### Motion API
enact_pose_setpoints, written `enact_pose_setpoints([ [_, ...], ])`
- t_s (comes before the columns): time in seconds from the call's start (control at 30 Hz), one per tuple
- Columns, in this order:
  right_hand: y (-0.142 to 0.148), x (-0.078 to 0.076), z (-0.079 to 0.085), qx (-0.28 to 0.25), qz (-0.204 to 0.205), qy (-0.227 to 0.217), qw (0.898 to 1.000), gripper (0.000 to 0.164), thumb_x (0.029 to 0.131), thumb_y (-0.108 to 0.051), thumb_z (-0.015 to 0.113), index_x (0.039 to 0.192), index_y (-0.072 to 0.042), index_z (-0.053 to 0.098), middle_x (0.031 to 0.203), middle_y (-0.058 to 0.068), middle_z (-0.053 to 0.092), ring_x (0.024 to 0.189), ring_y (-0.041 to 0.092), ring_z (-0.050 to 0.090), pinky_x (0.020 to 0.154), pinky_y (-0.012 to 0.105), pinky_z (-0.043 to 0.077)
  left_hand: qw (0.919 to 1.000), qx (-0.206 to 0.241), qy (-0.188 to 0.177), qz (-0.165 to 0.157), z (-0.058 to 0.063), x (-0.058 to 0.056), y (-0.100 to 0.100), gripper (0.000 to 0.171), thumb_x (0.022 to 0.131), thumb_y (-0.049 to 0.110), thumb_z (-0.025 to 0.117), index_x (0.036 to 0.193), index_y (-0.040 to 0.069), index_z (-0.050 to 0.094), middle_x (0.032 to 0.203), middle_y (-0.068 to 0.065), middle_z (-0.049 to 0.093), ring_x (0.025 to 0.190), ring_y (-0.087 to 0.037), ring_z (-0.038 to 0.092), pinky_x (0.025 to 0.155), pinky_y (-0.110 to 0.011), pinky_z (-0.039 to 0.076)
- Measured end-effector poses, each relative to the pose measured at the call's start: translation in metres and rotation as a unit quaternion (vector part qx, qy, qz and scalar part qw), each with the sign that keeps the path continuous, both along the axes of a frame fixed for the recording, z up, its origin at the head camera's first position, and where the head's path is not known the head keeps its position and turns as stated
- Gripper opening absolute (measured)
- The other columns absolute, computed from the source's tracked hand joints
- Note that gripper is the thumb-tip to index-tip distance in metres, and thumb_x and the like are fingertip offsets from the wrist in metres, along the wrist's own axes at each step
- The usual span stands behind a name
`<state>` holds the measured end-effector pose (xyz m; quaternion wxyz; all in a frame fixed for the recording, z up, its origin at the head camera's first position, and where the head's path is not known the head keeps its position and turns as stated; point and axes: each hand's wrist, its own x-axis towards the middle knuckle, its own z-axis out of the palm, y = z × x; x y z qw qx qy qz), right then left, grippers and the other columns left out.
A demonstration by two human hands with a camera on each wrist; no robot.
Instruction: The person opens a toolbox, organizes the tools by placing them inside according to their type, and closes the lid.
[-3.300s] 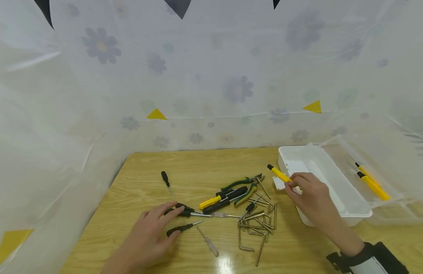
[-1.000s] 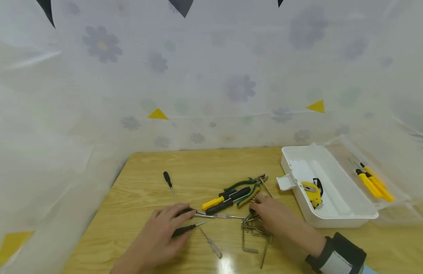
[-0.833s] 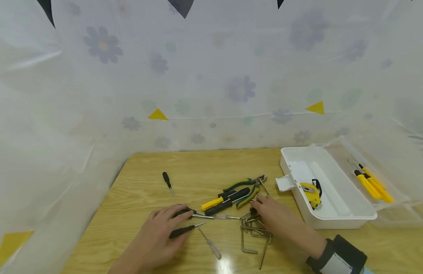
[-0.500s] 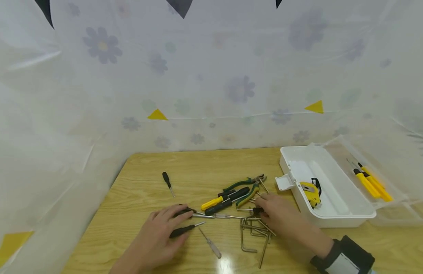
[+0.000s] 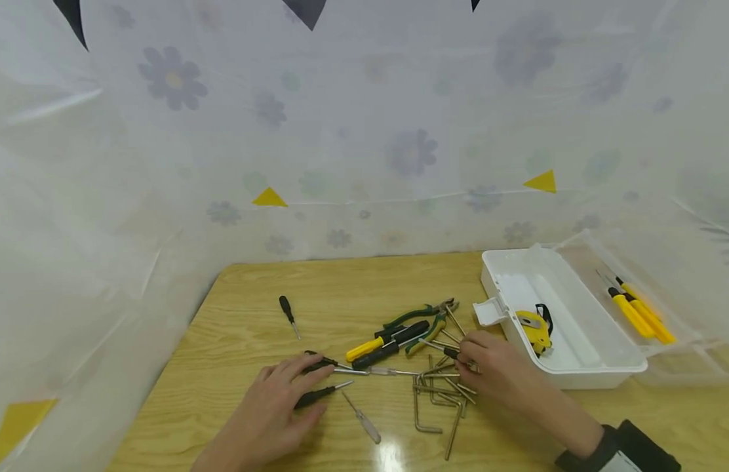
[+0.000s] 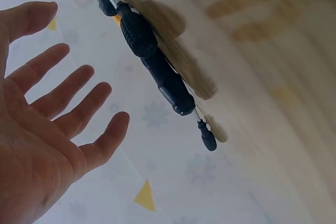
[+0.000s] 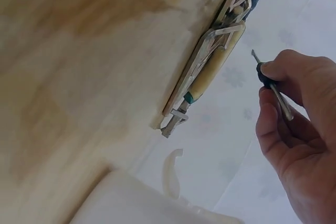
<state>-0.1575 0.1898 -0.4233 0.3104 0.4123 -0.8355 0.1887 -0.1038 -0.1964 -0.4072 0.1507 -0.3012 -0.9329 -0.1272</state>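
Observation:
My right hand (image 5: 497,367) pinches a short metal bit with a black collar (image 7: 266,76) between thumb and fingertips; metal sticks out at both ends of the collar. In the head view it is above the heap of hex keys (image 5: 438,392), beside the green-handled pliers (image 5: 408,317). My left hand (image 5: 276,406) hovers with spread, relaxed fingers over black-handled screwdrivers (image 5: 313,397), and its palm shows bare in the left wrist view. Just right of it lies a clear-handled screwdriver (image 5: 367,425). A yellow-handled screwdriver (image 5: 363,349) and a black-handled one (image 5: 374,357) lie under the pliers.
At the right stands a white box (image 5: 583,314) holding a yellow tape measure (image 5: 534,332); its latch flap (image 5: 490,312) juts out leftward. Several yellow-handled screwdrivers (image 5: 642,318) lie in the open clear lid (image 5: 695,347). One small black screwdriver (image 5: 286,308) lies far left.
The yellow-handled screwdriver that my right hand held now lies in the lid. That hand reached into the hex keys, took hold of the black-collared bit and draws it rightward. My left hand stays nearly still.

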Motion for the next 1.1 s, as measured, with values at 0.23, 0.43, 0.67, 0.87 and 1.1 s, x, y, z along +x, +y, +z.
enact_pose_setpoints([
  [0.23, 0.015, 0.001, 0.006, -0.039, -0.011, 0.037, 0.998, 0.039, 0.106, -0.031, 0.046, 0.074, -0.013, 0.061, 0.080, -0.005, 0.061, 0.068, 0.006, 0.055, 0.060, 0.012, 0.044, 0.9998, -0.006, -0.004, -0.016, -0.001, -0.002, 0.006, 0.052, 0.089, 0.030, 0.078, 0.139, 0.028, 0.063, 0.143, 0.001, 0.061, 0.124, -0.020, 0.063, 0.086, -0.049, 0.051],
  [0.43, 0.045, 0.002, 0.025, -0.058, -0.098, 0.060, 0.992, 0.041, 0.102, -0.034, 0.043, 0.072, -0.013, 0.061, 0.077, -0.004, 0.063, 0.066, 0.010, 0.059, 0.057, 0.014, 0.046, 0.9984, -0.024, -0.018, -0.048, 0.000, -0.009, 0.018, 0.056, 0.091, 0.032, 0.075, 0.144, 0.028, 0.059, 0.149, -0.001, 0.057, 0.130, -0.021, 0.059, 0.094, -0.050, 0.051],
  [0.67, 0.098, 0.010, 0.042, -0.087, -0.204, 0.072, 0.972, 0.065, 0.102, -0.059, 0.039, 0.068, -0.010, 0.065, 0.068, 0.000, 0.062, 0.058, 0.007, 0.053, 0.049, 0.016, 0.038, 0.9940, -0.038, -0.053, -0.088, 0.004, -0.013, 0.041, 0.059, 0.096, 0.036, 0.068, 0.151, 0.035, 0.049, 0.152, 0.000, 0.054, 0.137, -0.020, 0.053, 0.099, -0.052, 0.049],
  [0.87, 0.145, 0.018, 0.047, -0.071, -0.300, 0.047, 0.950, 0.042, 0.096, -0.034, 0.061, 0.064, -0.006, 0.066, 0.063, 0.006, 0.062, 0.054, -0.007, 0.037, 0.044, 0.022, 0.027, 0.9883, -0.046, -0.052, -0.135, 0.009, -0.015, 0.060, 0.060, 0.096, 0.036, 0.068, 0.152, 0.036, 0.047, 0.156, 0.002, 0.050, 0.139, -0.018, 0.052, 0.100, -0.051, 0.049],
  [1.1, 0.161, 0.024, 0.050, -0.027, -0.376, -0.076, 0.923, 0.015, 0.074, 0.003, 0.080, 0.067, -0.001, 0.067, 0.062, 0.010, 0.062, 0.049, 0.003, 0.037, 0.045, 0.026, 0.027, 0.9844, -0.053, -0.045, -0.162, 0.007, -0.013, 0.080, 0.058, 0.097, 0.033, 0.066, 0.152, 0.033, 0.048, 0.158, 0.003, 0.047, 0.139, -0.020, 0.052, 0.099, -0.057, 0.051],
])
